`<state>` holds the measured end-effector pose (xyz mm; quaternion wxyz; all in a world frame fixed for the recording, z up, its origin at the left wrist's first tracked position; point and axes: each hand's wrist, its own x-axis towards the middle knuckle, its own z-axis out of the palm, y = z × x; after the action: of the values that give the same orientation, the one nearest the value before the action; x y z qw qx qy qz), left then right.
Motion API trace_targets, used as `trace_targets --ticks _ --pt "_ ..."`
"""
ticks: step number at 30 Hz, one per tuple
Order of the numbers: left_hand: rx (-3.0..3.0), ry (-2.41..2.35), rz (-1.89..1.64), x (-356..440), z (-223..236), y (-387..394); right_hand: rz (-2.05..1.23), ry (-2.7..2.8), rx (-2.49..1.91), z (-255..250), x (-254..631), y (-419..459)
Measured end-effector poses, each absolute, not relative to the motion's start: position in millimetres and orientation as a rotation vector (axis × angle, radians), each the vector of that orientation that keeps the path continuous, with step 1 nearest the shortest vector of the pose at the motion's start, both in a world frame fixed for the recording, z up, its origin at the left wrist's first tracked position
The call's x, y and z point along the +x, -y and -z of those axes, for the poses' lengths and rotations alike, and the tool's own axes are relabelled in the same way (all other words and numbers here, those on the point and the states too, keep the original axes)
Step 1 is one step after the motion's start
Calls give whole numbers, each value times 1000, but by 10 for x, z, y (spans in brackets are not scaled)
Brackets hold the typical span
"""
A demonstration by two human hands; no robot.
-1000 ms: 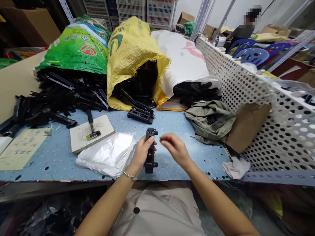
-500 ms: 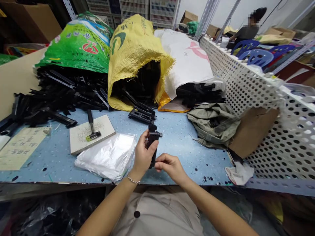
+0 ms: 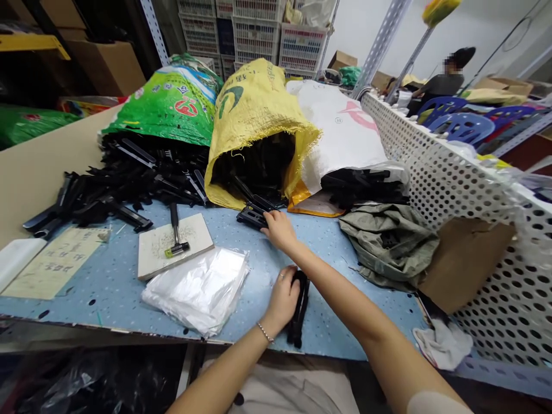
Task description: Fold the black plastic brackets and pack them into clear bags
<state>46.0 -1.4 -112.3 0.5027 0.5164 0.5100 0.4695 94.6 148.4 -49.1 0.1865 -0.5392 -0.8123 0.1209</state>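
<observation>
Worktop [image 3: 336, 247], head view: light blue, speckled. Left hand [image 3: 282, 296], beaded bracelet at wrist: fingers grasping the upper end of one long black assembly [image 3: 298, 316], which lies near the front edge. Right hand [image 3: 280, 230], arm extended over the worktop: fingers at the right end of one flat black piece [image 3: 251, 217], before the mouth of the yellow sack [image 3: 259, 109]; whether they are closed on it, cannot tell. Green sack [image 3: 168, 109], left of the yellow one, with a heap of black parts [image 3: 129, 178] at its mouth. White sack [image 3: 338, 129], right, black parts showing in its opening. Hammer [image 3: 176, 236], one, lying on a pale slab [image 3: 196, 230]. Clear plastic bags [image 3: 198, 290], stacked, just beside the slab. Handwritten yellow sheet [image 3: 54, 267], far left. Greenish-grey cloth [image 3: 388, 244], crumpled, right, beside brown cardboard [image 3: 468, 261].
</observation>
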Motion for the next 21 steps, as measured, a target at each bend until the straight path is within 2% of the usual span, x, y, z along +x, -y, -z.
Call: trace_targets --ticks 3,6,9,12,16,21 --pt "1070 -1200 -1179 362 1095 -79 -318 2307 -1539 527 815 -1489" --pt "688 -1220 -1391 30 937 -282 -313 2316 -1524 519 894 -1166" --pt "576 -1127 -1511 -261 667 -410 -474 2298 -1238 444 1066 -750" --pt "653 -971 -1345 -354 400 -336 -608 2023 -1022 315 1218 -519" --pt "663 -856 -1129 -252 239 -95 -653 1860 -950 196 1325 -561" --pt "733 -933 -1172 -173 301 -29 -1214 1526 -1091 252 1351 -587"
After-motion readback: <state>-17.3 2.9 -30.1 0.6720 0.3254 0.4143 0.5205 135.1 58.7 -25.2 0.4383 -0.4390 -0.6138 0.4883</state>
